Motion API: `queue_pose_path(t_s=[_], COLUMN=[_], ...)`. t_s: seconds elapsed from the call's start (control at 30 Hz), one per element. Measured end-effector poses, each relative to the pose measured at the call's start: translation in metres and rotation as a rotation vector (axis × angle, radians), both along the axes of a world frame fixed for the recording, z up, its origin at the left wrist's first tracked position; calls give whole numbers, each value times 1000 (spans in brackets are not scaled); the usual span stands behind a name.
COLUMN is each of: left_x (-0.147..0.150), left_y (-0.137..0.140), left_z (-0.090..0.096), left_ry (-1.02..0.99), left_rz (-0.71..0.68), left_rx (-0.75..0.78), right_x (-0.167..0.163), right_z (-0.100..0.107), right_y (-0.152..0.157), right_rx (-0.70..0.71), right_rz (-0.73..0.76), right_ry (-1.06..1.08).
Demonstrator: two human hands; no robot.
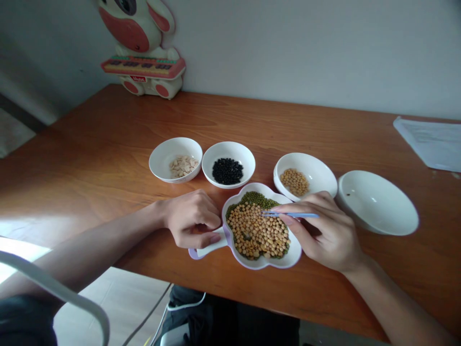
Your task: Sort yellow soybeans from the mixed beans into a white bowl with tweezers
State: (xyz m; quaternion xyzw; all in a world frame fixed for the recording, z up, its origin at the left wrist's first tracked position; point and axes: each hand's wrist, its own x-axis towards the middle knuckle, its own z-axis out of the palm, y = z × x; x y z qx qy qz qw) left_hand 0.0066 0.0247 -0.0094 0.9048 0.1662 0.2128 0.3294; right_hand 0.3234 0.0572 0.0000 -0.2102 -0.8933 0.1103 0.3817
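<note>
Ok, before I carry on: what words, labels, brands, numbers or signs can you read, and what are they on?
"Music" (probably; it's small and blurred): on the red label of the toy keyboard.
Unreadable: any faint marks on the pale sheet at the right.
None I can read: the white bowls, the flower-shaped dish and the blue tweezers.

Left of the dish [296, 251], the left arm [108, 254] slants up to a bent wrist [162, 214], the left hand [194, 216] curled, its thumb on the dish's handle [213, 247]. Right of it, the right arm [396, 298] angles inward, the right hand [327, 233] pinching thumb against fingers above the dish.
</note>
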Motion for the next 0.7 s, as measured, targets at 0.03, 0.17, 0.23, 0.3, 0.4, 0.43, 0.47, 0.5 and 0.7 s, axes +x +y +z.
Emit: queue_pose_path(t_s=[0.03, 0.17, 0.23, 0.3, 0.4, 0.43, 0.47, 0.5, 0.7], left_x=[0, 0, 0, 0, 0, 0, 0, 0, 0], left_y=[0, 1, 1, 1, 0, 0, 0, 0, 1], left_z=[0, 0, -1, -1, -1, -1, -1, -1, -1], left_ry=[-1, 0, 5, 6, 6, 5, 4, 2, 0], left_rz=[1, 4, 5, 5, 6, 6, 6, 6, 0], left_rx=[1, 5, 4, 1, 0, -1, -1, 0, 12], right_x=[-1, -2, -2, -2, -2, -2, -2, -1, 14], right_z=[0, 0, 0, 0, 0, 0, 1, 1, 4], right_y=[0, -1, -1, 0, 0, -1, -1, -2, -1], right_rx=[2, 3, 1, 2, 7, 8, 7, 5, 93], right_rz=[1, -9, -10, -8, -4, -4, -4, -6, -226], right_ry=[-6, -15, -21, -25, -21, -17, -10, 0, 134])
